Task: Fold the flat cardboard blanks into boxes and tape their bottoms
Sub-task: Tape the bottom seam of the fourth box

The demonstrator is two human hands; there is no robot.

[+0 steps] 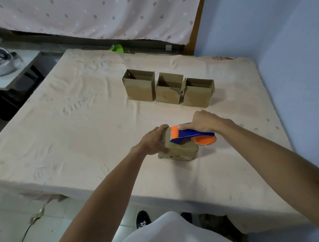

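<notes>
A small cardboard box [183, 151] stands bottom-up near the middle of the table. My left hand [154, 140] grips its left side, fingers curled over the top edge. My right hand [204, 122] holds the handle of a blue and orange tape dispenser [189, 134], whose orange front end lies on the box's top face near my left fingers. The tape roll with its orange hub [204, 140] hangs past the box's right edge. Three folded boxes stand open-side-up in a row farther back: one on the left [139, 89], one in the middle [168, 92], one on the right [198, 94].
The table [73, 127] is covered with a pale pink cloth. A blue wall [284, 43] runs along the right side. A side table with a grey object [5, 61] stands at the far left. A green item [118, 48] lies behind the table's far edge.
</notes>
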